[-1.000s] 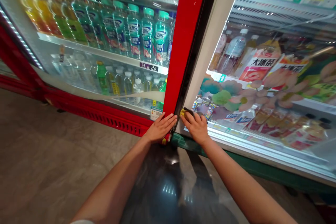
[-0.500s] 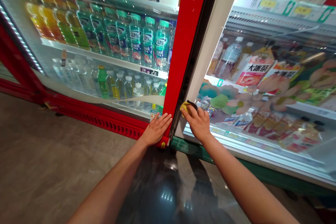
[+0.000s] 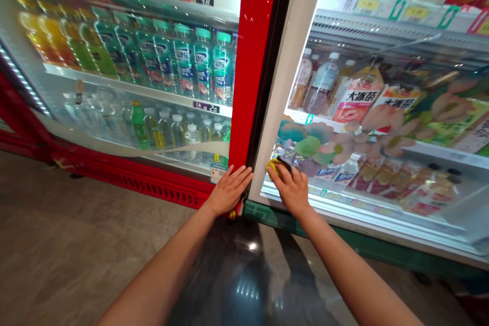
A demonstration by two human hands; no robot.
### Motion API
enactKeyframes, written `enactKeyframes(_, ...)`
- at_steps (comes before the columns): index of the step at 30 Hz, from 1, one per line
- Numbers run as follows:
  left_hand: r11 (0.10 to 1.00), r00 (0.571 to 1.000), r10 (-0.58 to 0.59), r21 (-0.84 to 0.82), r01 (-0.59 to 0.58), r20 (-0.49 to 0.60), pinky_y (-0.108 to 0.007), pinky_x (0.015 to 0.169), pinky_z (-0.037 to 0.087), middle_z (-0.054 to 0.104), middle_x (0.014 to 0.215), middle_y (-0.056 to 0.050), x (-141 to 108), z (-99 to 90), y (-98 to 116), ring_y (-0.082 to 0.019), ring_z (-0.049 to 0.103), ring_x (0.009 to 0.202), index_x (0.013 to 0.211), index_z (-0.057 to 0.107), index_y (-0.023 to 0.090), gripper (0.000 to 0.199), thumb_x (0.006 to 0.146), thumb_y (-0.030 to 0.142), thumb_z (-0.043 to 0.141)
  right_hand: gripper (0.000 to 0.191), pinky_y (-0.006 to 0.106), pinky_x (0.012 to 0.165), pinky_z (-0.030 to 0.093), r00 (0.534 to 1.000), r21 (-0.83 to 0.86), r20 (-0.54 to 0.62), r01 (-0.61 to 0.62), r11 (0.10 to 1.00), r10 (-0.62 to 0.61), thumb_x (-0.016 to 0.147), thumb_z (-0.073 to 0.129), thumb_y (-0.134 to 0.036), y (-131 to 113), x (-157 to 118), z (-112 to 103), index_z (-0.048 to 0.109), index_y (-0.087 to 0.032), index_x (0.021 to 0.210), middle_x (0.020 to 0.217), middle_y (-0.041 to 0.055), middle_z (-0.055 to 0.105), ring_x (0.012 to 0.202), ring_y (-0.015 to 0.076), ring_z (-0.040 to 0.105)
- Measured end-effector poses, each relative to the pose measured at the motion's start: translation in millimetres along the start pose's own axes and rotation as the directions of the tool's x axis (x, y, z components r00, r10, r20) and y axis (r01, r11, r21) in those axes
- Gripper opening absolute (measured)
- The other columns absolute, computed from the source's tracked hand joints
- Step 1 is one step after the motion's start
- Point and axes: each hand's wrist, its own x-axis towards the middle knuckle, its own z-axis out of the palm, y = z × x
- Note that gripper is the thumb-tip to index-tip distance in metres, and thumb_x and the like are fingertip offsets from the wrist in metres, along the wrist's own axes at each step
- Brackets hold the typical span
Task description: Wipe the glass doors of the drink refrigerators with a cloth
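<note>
My right hand (image 3: 293, 186) presses a yellow and black cloth (image 3: 273, 167) against the lower left part of the right fridge's glass door (image 3: 344, 135), just inside its white frame (image 3: 275, 107). Its fingers are bent over the cloth, which is partly hidden beneath them. My left hand (image 3: 229, 191) lies flat on the lower corner of the red fridge frame (image 3: 250, 71), fingers stretched out and holding nothing. Beside those fingers, a small label (image 3: 217, 173) sticks to the red fridge's glass.
Drink bottles (image 3: 183, 63) line the red fridge's shelves on the left. Behind the right glass stand large tea bottles (image 3: 357, 99), partly covered by a printed flower decal (image 3: 346, 147). A dark narrow gap separates the fridges. Below lies a grey, shiny floor (image 3: 114, 244).
My right hand and the cloth have moved from the white door frame rightward onto the glass. My left hand stays on the red corner. The view has shifted slightly to the right.
</note>
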Motion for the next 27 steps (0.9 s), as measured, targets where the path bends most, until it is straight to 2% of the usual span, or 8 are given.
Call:
enactKeyframes(3,0.999,0.999,0.032,-0.003,-0.032,0.011,-0.048,0.131,0.010,0.049,0.156,-0.010,6,-1.2,4,-0.023,0.030,0.153,0.155,0.040,0.014,0.067,0.088,0.014,0.049,0.038,0.040,0.086,0.037,0.990,0.032,0.031,0.138,0.990,-0.139,0.098,0.054,-0.014,-6,-29,4,0.067,-0.036,0.126,0.126,0.0036,0.072,0.113,0.0255,0.057)
enactKeyframes(5,0.999,0.999,0.049,-0.015,-0.049,0.017,-0.048,0.130,0.012,0.049,0.156,-0.011,9,-0.7,5,-0.023,0.029,0.154,0.157,0.034,0.015,0.071,0.088,0.013,0.048,0.037,0.039,0.087,0.038,0.982,0.040,0.049,0.178,0.983,-0.180,0.097,0.055,-0.015,-2,-30,4,0.067,-0.037,0.125,0.128,0.0015,0.071,0.115,0.0247,0.057)
enactKeyframes(11,0.998,0.999,0.036,-0.042,-0.036,0.010,-0.047,0.129,0.016,0.050,0.155,-0.010,21,6.3,12,-0.024,0.032,0.153,0.156,0.037,0.015,0.070,0.088,0.010,0.045,0.045,0.042,0.090,0.037,0.996,-0.095,-0.058,-0.069,0.993,0.064,0.100,0.055,-0.020,44,-16,-15,0.057,-0.040,0.141,0.135,0.0072,0.066,0.120,0.0270,0.050)
enactKeyframes(15,0.996,0.997,0.073,-0.058,-0.073,0.004,-0.047,0.129,0.015,0.048,0.157,-0.011,28,9.8,19,-0.023,0.032,0.152,0.158,0.034,0.015,0.074,0.085,0.009,0.047,0.041,0.041,0.092,0.037,0.998,-0.071,0.011,0.056,0.996,-0.055,0.098,0.057,-0.017,42,-50,-13,0.062,-0.036,0.135,0.128,0.0053,0.070,0.117,0.0241,0.053)
enactKeyframes(18,0.989,0.991,0.131,-0.068,-0.130,0.003,-0.047,0.130,0.012,0.047,0.158,-0.011,33,12.3,22,-0.023,0.032,0.152,0.159,0.030,0.015,0.079,0.082,0.008,0.049,0.040,0.040,0.094,0.037,0.985,-0.018,0.083,0.150,0.989,-0.148,0.098,0.057,-0.017,39,-55,-8,0.062,-0.034,0.133,0.130,0.0033,0.069,0.118,0.0230,0.053)
enactKeyframes(23,0.988,0.991,0.132,-0.083,-0.132,-0.010,-0.050,0.129,0.014,0.046,0.158,-0.012,48,17.8,28,-0.025,0.030,0.153,0.162,0.023,0.015,0.082,0.084,0.009,0.049,0.046,0.041,0.094,0.036,0.998,-0.158,-0.051,0.024,0.987,-0.032,0.098,0.061,-0.021,70,-34,-23,0.058,-0.037,0.140,0.136,0.0051,0.066,0.121,0.0260,0.049)
enactKeyframes(25,0.987,0.991,0.131,-0.093,-0.132,-0.020,-0.050,0.129,0.015,0.045,0.159,-0.013,54,19.7,33,-0.025,0.029,0.154,0.163,0.018,0.016,0.085,0.085,0.009,0.051,0.045,0.041,0.094,0.035,0.997,-0.193,-0.071,0.003,0.981,-0.017,0.097,0.062,-0.020,80,-43,-30,0.059,-0.037,0.139,0.133,0.0052,0.067,0.119,0.0262,0.048)
enactKeyframes(27,0.984,0.989,0.144,-0.103,-0.146,-0.026,-0.049,0.129,0.015,0.044,0.160,-0.012,61,21.5,38,-0.025,0.029,0.154,0.163,0.014,0.017,0.087,0.085,0.009,0.051,0.039,0.040,0.094,0.036,0.995,-0.211,-0.038,0.080,0.974,-0.090,0.097,0.061,-0.020,81,-60,-31,0.064,-0.035,0.133,0.128,0.0041,0.069,0.117,0.0253,0.049)
